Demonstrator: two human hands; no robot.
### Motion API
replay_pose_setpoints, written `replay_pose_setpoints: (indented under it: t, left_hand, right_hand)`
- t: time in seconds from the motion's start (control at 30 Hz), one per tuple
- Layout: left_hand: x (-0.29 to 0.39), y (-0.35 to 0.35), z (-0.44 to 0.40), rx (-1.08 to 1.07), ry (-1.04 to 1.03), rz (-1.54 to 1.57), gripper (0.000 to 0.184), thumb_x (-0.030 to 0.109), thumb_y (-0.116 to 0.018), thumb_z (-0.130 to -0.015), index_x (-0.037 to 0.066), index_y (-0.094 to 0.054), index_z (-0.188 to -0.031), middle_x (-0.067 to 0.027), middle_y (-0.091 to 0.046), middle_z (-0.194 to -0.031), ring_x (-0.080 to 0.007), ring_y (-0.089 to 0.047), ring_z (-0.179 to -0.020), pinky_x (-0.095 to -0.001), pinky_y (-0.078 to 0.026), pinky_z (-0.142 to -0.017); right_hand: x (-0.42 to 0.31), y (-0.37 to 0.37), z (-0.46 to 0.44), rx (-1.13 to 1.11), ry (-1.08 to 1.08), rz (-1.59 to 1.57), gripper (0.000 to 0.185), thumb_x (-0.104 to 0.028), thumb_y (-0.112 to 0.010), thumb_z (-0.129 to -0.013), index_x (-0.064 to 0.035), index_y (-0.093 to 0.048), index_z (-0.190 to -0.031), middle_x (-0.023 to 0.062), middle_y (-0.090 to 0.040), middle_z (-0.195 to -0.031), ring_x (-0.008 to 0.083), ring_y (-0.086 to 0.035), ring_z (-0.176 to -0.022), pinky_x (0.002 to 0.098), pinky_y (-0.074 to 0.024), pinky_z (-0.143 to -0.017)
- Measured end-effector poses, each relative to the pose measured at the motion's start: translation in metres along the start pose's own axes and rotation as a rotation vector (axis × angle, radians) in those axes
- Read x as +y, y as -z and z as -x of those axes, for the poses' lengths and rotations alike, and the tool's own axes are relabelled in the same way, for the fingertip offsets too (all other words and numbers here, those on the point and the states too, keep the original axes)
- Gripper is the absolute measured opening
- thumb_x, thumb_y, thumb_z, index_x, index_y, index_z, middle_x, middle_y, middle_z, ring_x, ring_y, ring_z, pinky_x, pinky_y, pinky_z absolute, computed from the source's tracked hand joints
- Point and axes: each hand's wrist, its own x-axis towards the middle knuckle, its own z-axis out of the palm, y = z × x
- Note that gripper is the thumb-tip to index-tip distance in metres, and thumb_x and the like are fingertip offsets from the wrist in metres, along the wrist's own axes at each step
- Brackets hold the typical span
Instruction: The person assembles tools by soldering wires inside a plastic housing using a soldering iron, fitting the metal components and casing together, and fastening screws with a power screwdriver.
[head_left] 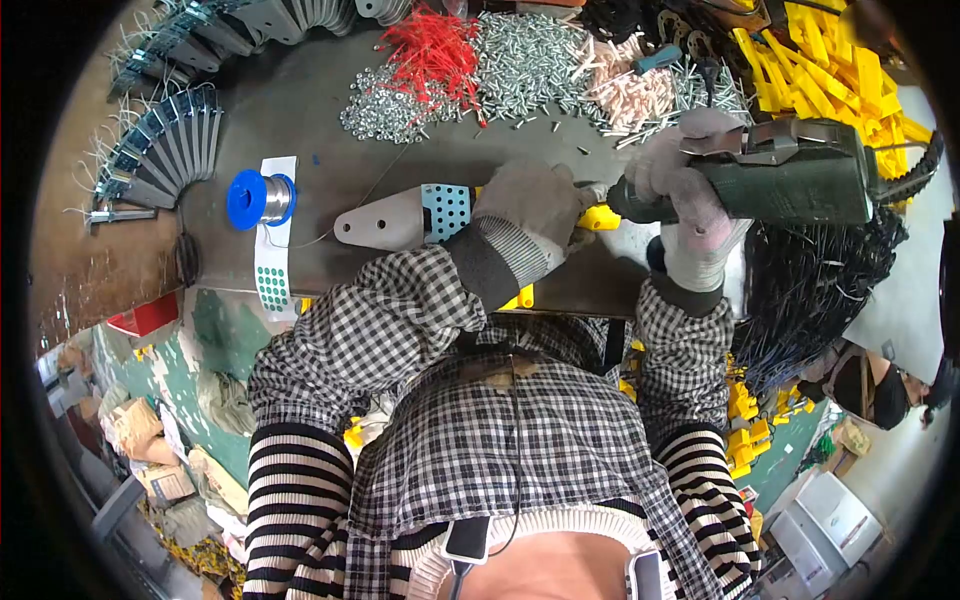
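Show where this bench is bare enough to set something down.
Broadly between the fanned grey parts and the nuts; more narrowly between the black cord and the white strip. Crowded: the back, and the right by the black strands.

Drill (790,180) dark green; spool (244,199) blue-rimmed; sleeves (375,310) black-and-white checked.

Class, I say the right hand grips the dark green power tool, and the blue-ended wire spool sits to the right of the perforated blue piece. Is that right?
Not quite: in the head view, the wire spool sits to the left of the perforated blue piece. The right hand does grip the dark green power tool.
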Motion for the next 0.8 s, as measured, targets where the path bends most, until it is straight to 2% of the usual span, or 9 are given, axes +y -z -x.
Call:
replay_pose_setpoints:
  t: [0.13,0.3,0.37,0.4,0.43,0.57,0.7,0.77,0.8]
  left_hand:
    - [-0.004,-0.001,0.003,0.057,-0.079,-0.03,0.038,0.048,-0.068,-0.08,0.022,-0.068,-0.109,-0.006,-0.063,-0.09,-0.0245,-0.065,-0.088,-0.0419,-0.053,-0.075]
    - [-0.002,0.006,0.007,0.042,-0.091,-0.051,0.038,0.045,-0.069,-0.079,0.02,-0.067,-0.107,-0.0044,-0.06,-0.096,-0.0233,-0.062,-0.093,-0.0405,-0.052,-0.075]
    - [-0.005,0.001,0.008,0.095,-0.121,-0.053,0.038,0.044,-0.069,-0.078,0.019,-0.067,-0.107,-0.0048,-0.06,-0.095,-0.0236,-0.062,-0.094,-0.0404,-0.052,-0.075]
    - [-0.006,-0.003,0.007,0.149,-0.15,-0.057,0.039,0.043,-0.07,-0.077,0.017,-0.066,-0.106,-0.0052,-0.06,-0.094,-0.0238,-0.062,-0.095,-0.0404,-0.051,-0.075]
    - [-0.007,-0.005,0.008,0.152,-0.151,-0.057,0.039,0.043,-0.07,-0.077,0.017,-0.066,-0.106,-0.0052,-0.06,-0.094,-0.0238,-0.062,-0.095,-0.0404,-0.051,-0.075]
    - [-0.005,-0.014,0.008,0.25,-0.176,-0.027,0.039,0.043,-0.07,-0.076,0.013,-0.067,-0.101,-0.006,-0.062,-0.091,-0.0253,-0.062,-0.09,-0.0415,-0.05,-0.074]
    - [0.001,-0.025,-0.018,0.306,-0.109,0.013,0.034,0.036,-0.07,-0.078,0.012,-0.066,-0.101,-0.0067,-0.063,-0.093,-0.0259,-0.062,-0.09,-0.0427,-0.05,-0.075]
    - [0.002,-0.022,-0.018,0.31,-0.111,-0.003,0.04,0.038,-0.068,-0.081,0.014,-0.061,-0.112,-0.0082,-0.064,-0.097,-0.0263,-0.064,-0.093,-0.0416,-0.052,-0.079]
    - [-0.001,-0.021,-0.02,0.292,-0.103,-0.014,0.041,0.036,-0.068,-0.082,0.014,-0.059,-0.115,-0.0085,-0.064,-0.098,-0.0263,-0.064,-0.093,-0.0412,-0.052,-0.079]
  right_hand:
    - [-0.001,0.014,-0.01,-0.24,-0.055,-0.01,0.034,0.003,-0.071,-0.073,-0.0004,-0.055,-0.103,0.0071,-0.061,-0.081,0.014,-0.059,-0.068,0.0277,-0.0487,-0.058]
    - [0.001,0.005,-0.005,-0.232,-0.181,-0.237,0.031,0.002,-0.071,-0.072,-0.0026,-0.058,-0.099,0.0054,-0.062,-0.082,0.0135,-0.059,-0.069,0.0266,-0.0489,-0.062]
    - [0.007,-0.001,0.007,-0.024,-0.037,0.278,0.032,0.001,-0.073,-0.072,-0.0031,-0.06,-0.101,0.0037,-0.062,-0.083,0.013,-0.06,-0.072,0.0265,-0.0493,-0.065]
    - [0.007,-0.012,0.014,0.111,-0.053,0.257,0.033,0.0,-0.074,-0.072,-0.0029,-0.062,-0.103,0.0023,-0.063,-0.085,0.013,-0.06,-0.076,0.027,-0.0498,-0.07]
    - [0.011,-0.023,0.017,0.211,0.067,0.379,0.023,0.01,-0.062,-0.077,-0.004,-0.051,-0.092,0.0049,-0.053,-0.067,0.0139,-0.051,-0.054,0.0288,-0.044,-0.052]
    - [0.002,-0.039,0.008,0.276,0.153,0.364,0.022,0.007,-0.062,-0.079,-0.0007,-0.053,-0.096,0.0051,-0.055,-0.075,0.014,-0.053,-0.056,0.0268,-0.0435,-0.053]
    - [-0.061,-0.058,0.0,0.24,0.172,0.166,0.036,-0.022,-0.071,-0.083,-0.0027,-0.055,-0.109,-0.0015,-0.05,-0.073,0.0118,-0.051,-0.062,0.0317,-0.0442,-0.064]
    - [-0.062,-0.026,0.004,-0.319,0.138,-0.163,0.043,-0.033,-0.071,-0.083,-0.0045,-0.055,-0.111,-0.0052,-0.045,-0.069,0.0095,-0.047,-0.062,0.0313,-0.0419,-0.067]
    - [-0.069,-0.034,0.016,-0.339,0.131,-0.066,0.041,-0.03,-0.071,-0.083,-0.0047,-0.055,-0.11,-0.0062,-0.042,-0.064,0.0086,-0.043,-0.057,0.0293,-0.0401,-0.06]
